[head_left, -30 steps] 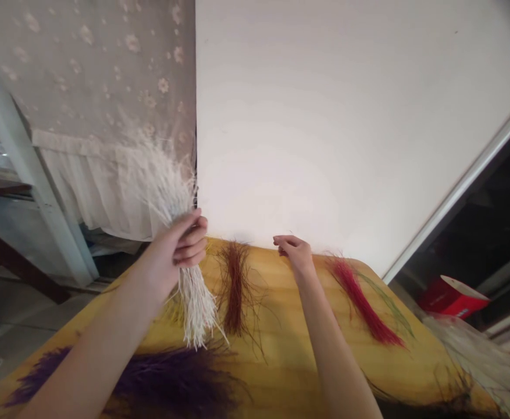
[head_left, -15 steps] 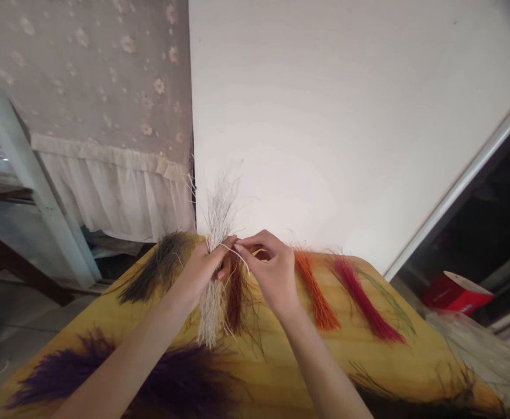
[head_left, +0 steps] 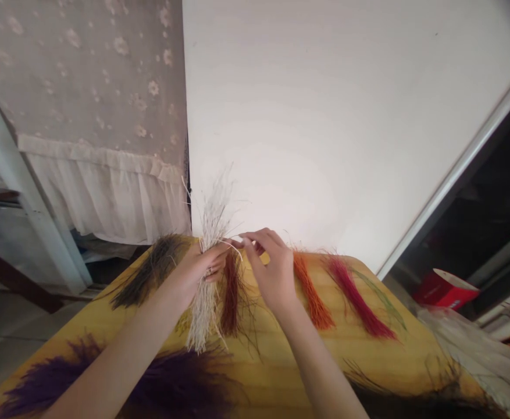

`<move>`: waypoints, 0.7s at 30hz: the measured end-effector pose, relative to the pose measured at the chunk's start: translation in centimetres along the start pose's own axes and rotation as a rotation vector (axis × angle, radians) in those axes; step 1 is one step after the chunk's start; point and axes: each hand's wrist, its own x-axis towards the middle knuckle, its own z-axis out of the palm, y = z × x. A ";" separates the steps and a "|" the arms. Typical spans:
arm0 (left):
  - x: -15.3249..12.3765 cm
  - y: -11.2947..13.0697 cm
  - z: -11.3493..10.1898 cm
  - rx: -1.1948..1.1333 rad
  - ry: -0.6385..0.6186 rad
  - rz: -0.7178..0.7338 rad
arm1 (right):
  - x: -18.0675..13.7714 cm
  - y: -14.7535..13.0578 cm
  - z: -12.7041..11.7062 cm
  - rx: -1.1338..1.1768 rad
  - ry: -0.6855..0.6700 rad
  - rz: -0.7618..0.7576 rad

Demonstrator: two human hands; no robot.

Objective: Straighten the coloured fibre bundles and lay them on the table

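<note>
My left hand (head_left: 204, 262) is wrapped around the middle of a bundle of white fibre strands (head_left: 203, 320). The bundle stands nearly upright, its wispy ends fanning out above the fist and its thicker ends hanging below. Just to the right, my right hand (head_left: 272, 265) pinches thumb and fingers together close to the left fingertips, at a thin white strand (head_left: 236, 249) that curves out from the bundle. What exactly lies between those fingertips is too small to see clearly. Behind the hands, a reddish-brown bundle (head_left: 230, 302) rests on the wooden table (head_left: 276, 372).
Around the table lie a dark grey bundle (head_left: 143, 276), a purple one (head_left: 180, 378), an orange one (head_left: 313, 294), a magenta one (head_left: 363, 302), some green strands (head_left: 383, 302) and a black bundle (head_left: 394, 398). A white panel (head_left: 316, 128) rises behind. A red container (head_left: 446, 289) stands at right.
The white bundle and left hand have shifted slightly left, and the bundle's lower end leans further left. My right fingertips have drawn a little away from the left hand. The view has turned slightly.
</note>
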 end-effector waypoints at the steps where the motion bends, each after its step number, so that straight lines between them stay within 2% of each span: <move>1: 0.0 0.2 -0.2 -0.007 -0.005 0.013 | 0.3 0.3 -0.9 -0.035 0.009 0.039; 6: 0.1 1.2 -1.7 -0.094 0.037 0.100 | 1.3 3.0 -6.6 -0.286 0.008 0.330; 10: 0.2 2.0 -3.0 -0.212 0.020 0.127 | 1.1 5.1 -10.0 -0.539 -0.150 0.554; 14: -0.5 3.9 -4.1 -0.297 0.049 0.182 | 0.5 7.2 -10.9 -0.730 -0.342 0.707; 18: -1.6 6.4 -5.0 -0.358 0.035 0.232 | -0.4 10.5 -10.4 -0.767 -0.568 0.831; 21: -2.0 7.4 -5.7 -0.401 0.075 0.274 | -1.1 12.9 -9.9 -0.775 -0.696 0.909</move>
